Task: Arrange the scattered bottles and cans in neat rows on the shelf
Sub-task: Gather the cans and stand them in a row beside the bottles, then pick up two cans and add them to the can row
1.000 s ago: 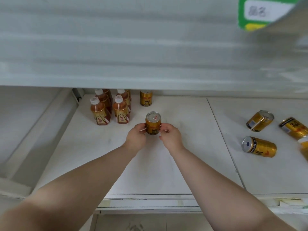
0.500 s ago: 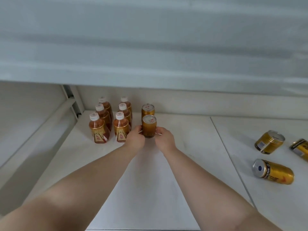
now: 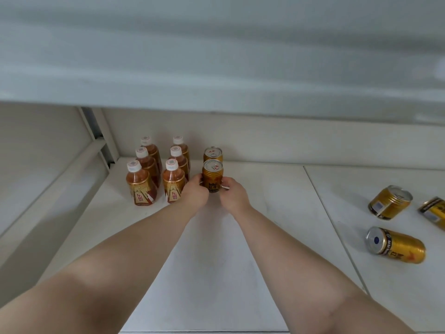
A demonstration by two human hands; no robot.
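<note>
An upright gold can (image 3: 212,173) stands on the white shelf (image 3: 265,201), held between both hands. My left hand (image 3: 192,195) grips its left side and my right hand (image 3: 234,196) grips its right side. Directly behind it stands a second gold can (image 3: 212,153) near the back wall. To the left, several brown bottles with white caps (image 3: 156,169) stand in two rows. On the right shelf panel three gold cans lie on their sides: one (image 3: 390,201), one (image 3: 396,245) nearer me, one (image 3: 433,212) cut off by the frame edge.
The underside of the shelf above (image 3: 216,56) hangs low over the back. A grey upright and slanted side rail (image 3: 96,141) bound the left end. A seam (image 3: 322,213) divides the two shelf panels.
Both hands have pushed the held can farther back, until it sits right in front of the rear can and beside the bottle rows. The camera has moved closer and lower.
</note>
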